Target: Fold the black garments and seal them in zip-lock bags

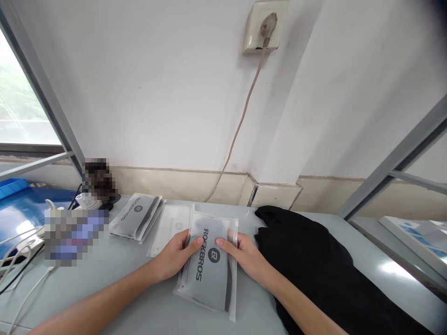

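**Desk editor:** What are the hands doing here?

**Me:** My left hand [176, 256] and my right hand [246, 256] hold a frosted pouch [209, 284] printed ROCKBROS. It lies flat on the grey desk [139, 302], right in front of me. Each hand is half closed on one long edge, with the thumb laid across the top near the logo. I cannot tell whether my fingers reach under it.

**Desk editor:** Which step would you call it?

**Me:** As I judge it, I'm steadying and squaring a filled pouch. Something dark shows through the plastic, and the pouch rests slightly askew.

**Desk editor:** What does the next move call for?

**Me:** I think an even grip on both edges. The film looks slick and thin, and the contents could slide towards one end if it tips.

**Desk editor:** What else is on the desk?

**Me:** A stack of similar pouches [138, 216] sits to the left, near the wall. A pale flat bag [171, 228] lies between that stack and my pouch, partly tucked under it. A heap of black cloth [314, 260] lies just beside my right hand. White cords [21, 246] trail off the left end, with a blue tray [14, 186] behind them.

**Desk editor:** Is anything in the way?

**Me:** The cloth crowds the right side and the flat bag overlaps on the left, so room is tight on both. A beige cable [240, 125] drops from the wall socket [265, 28] to behind the desk, well clear of my hands.
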{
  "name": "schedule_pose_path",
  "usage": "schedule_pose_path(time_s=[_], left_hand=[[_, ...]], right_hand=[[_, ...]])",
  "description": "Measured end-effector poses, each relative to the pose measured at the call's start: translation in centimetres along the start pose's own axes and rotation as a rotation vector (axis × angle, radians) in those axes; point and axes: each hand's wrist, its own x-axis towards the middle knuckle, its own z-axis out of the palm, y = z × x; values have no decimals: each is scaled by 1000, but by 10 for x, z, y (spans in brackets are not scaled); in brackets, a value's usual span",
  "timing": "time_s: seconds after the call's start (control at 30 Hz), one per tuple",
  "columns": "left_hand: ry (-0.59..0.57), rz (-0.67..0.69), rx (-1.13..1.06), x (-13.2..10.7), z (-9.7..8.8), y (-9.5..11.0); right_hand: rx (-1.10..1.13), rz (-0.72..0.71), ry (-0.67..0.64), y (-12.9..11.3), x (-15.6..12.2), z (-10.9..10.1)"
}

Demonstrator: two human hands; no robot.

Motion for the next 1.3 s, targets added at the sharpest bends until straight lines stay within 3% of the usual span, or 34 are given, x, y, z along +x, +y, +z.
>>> schedule_pose_path(time_s=[1.3], left_hand=[[7, -12, 5, 0, 0, -4]], right_hand=[[-28, -14, -29, 2, 2, 2]])
